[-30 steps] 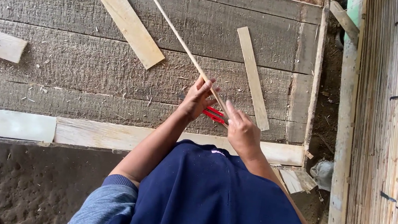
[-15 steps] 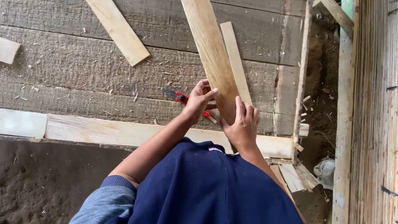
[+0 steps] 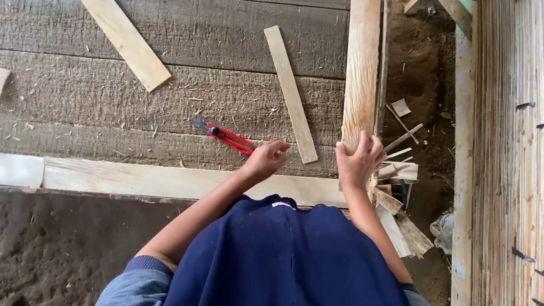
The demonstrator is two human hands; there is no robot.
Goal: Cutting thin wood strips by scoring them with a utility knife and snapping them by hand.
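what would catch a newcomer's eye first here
The red-handled knife lying on the grey boards, just beyond the left hand. Next, the pale plank along the platform's right edge, its near end under the right hand. To the far right stands a wall of thin slats.

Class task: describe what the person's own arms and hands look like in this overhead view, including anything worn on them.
Both forearms are bare, with grey-blue sleeves pushed up near the elbows beneath a dark navy front garment. The left hand and right hand are bare: no gloves, and no rings, watch or bands that can be seen.
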